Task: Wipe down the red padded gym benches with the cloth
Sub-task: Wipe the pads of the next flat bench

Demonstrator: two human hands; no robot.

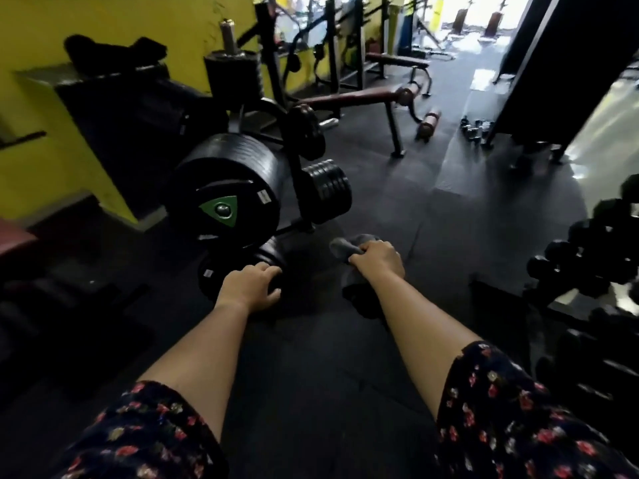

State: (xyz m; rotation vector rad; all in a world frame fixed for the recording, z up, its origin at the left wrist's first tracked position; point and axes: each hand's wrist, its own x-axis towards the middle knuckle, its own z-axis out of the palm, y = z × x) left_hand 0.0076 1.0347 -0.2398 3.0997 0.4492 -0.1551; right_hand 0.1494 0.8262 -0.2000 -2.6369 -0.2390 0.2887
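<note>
— Hands first?
— Right hand (378,259) low over the floor, clenched round a bunched grey cloth (349,248), with part of it hanging below the fist. Left hand (250,286) beside it, fingers loosely curled, nothing visible in the grip. Flowered sleeves (501,409) at both elbows.

— Touching a bench?
— No. Nearest red bench (349,98) well ahead, across the black rubber floor (397,188). A second bench (396,59) farther back, near a bright doorway. Edge of another red pad (14,240) at far left, mostly out of frame.

— Step in hand?
— Seemingly between benches, cloth at the ready. To do the wipe well: open the cloth out instead of leaving it balled, press it down under a flat palm, and work lengthwise from one end of the pad to the other in overlapping passes. Then go round the side edges. Probably worth steadying the frame with the free hand.

— In the way?
— Just left of the path, a rack of black weight plates (224,198), with more low plates (266,254) close beyond the left hand. On the right, a dumbbell rack (587,250). By the foot of the nearest bench, a red roller pad (428,124) low to the floor and small dumbbells (477,127) on the ground: likely trip hazards, better skirted wide. Yellow wall (52,160) along the left.
</note>
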